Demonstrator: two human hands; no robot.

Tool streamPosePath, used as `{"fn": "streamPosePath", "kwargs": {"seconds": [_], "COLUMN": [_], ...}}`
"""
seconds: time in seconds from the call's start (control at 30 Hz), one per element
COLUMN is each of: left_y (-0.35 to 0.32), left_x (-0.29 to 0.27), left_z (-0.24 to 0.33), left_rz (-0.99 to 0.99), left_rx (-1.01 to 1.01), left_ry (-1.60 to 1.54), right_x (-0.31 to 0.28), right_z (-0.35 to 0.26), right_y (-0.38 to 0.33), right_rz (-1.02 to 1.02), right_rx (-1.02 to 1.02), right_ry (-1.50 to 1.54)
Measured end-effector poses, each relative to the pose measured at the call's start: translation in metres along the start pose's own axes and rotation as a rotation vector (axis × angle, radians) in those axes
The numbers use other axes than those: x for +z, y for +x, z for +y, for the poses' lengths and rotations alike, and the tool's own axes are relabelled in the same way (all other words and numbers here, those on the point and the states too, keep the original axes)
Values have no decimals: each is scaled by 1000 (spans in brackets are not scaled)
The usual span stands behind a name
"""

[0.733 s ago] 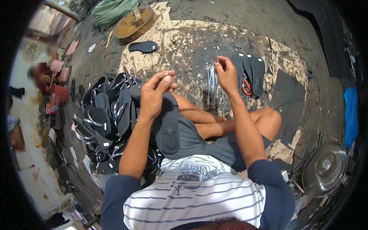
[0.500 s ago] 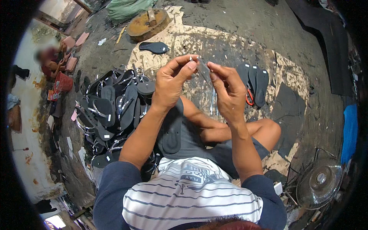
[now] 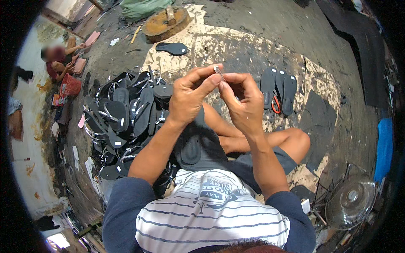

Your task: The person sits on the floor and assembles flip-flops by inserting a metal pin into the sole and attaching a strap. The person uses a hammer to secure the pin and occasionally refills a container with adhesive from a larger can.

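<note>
My left hand (image 3: 192, 96) and my right hand (image 3: 241, 101) are raised together in front of me, fingertips meeting. Between them they pinch a small thin pale piece (image 3: 219, 72), too small to name. A dark flip-flop sole (image 3: 190, 145) lies on my lap under my forearms. I sit cross-legged on the ground, my bare knee (image 3: 295, 141) to the right.
A heap of black flip-flops (image 3: 122, 114) with straps lies at my left. Three dark soles and red-handled scissors (image 3: 276, 103) lie ahead right. A single sole (image 3: 172, 48) and a round rusty block (image 3: 165, 21) sit farther off. A fan (image 3: 350, 201) stands at lower right. Another person (image 3: 57, 63) sits far left.
My hands were apart and stretched outward; they have come together and risen closer to my face, now pinching the small piece between the fingertips.
</note>
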State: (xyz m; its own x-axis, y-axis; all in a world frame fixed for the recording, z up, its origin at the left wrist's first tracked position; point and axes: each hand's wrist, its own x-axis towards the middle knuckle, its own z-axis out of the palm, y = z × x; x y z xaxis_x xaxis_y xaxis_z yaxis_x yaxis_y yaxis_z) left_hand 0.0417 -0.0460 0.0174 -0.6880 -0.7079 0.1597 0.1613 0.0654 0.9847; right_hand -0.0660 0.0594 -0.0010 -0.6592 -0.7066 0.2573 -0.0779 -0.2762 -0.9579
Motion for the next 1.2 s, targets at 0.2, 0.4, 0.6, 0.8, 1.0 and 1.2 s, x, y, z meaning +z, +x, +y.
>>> {"fn": "streamPosePath", "kwargs": {"seconds": [0.2,0.4,0.6,0.8,1.0,1.2], "left_y": [-49,-90,-86,-58,-45,-25], "left_x": [-117,-81,-76,-66,-41,-8], "left_z": [-80,-51,-41,-28,-8,-8], "left_rz": [-162,-187,-96,18,74,-72], "left_rx": [75,-243,-623,-465,-297,-124], "left_ry": [1347,674,239,75,173,229], "right_x": [-44,-49,-52,-59,-65,-39], "right_z": [-82,-118,-123,-130,-125,-13], "right_y": [-24,-43,-38,-38,-32,-21], "right_rz": [-254,-436,-497,-590,-531,-123], "right_rx": [-422,-464,-474,-433,-187,-3], "right_ry": [361,581,565,549,250,-259]}}
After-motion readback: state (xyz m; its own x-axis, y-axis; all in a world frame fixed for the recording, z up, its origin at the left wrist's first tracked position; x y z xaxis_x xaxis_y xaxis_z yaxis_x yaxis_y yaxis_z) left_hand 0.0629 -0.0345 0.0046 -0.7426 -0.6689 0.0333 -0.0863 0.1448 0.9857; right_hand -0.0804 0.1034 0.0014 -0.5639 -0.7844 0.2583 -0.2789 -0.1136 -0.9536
